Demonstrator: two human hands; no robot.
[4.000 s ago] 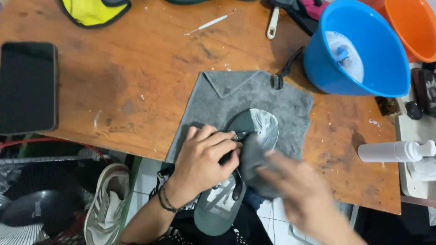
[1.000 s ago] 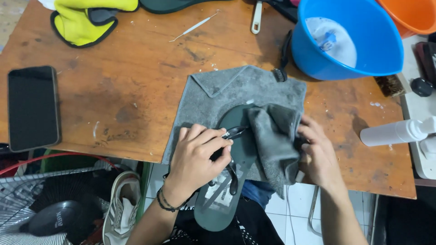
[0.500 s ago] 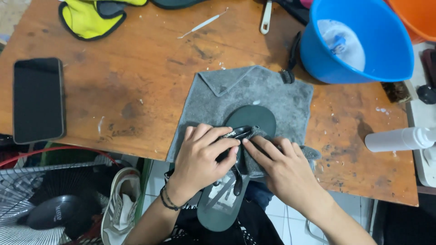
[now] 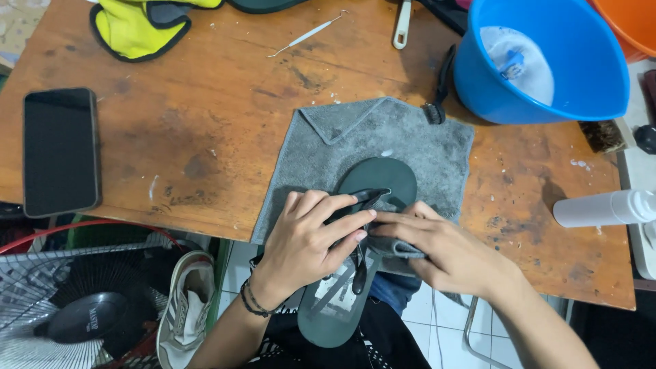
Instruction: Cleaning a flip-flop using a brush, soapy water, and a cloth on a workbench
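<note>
Dark green flip-flop (image 4: 372,184) lies sole-up-side visible, toe end on the grey towel (image 4: 410,140), heel end hanging off the near edge of the wooden tabletop (image 4: 205,123) over the person's lap. Left hand (image 4: 311,236) is closed over the middle of the flip-flop, fingers curled around the black strap, pinning it down. Right hand (image 4: 444,249) is closed on a bunched fold of the same grey towel, pressed against the flip-flop just beside the left fingertips; the two hands touch. Towel is spread flat otherwise, one far corner folded over. Blue basin (image 4: 547,61) sits at the far right, touching nothing but a black-handled brush (image 4: 441,85) leaning at its left side; white foam inside. White spray bottle (image 4: 605,207) lies on its side at the right edge. Black phone (image 4: 60,150) is face-up at the left, well apart from the work. Yellow-and-grey item (image 4: 137,27) at the far left corner, thin metal pick (image 4: 307,33) near it. Worn sneaker (image 4: 184,307) on the floor below the tabletop edge, beside a fan (image 4: 75,301).
</note>
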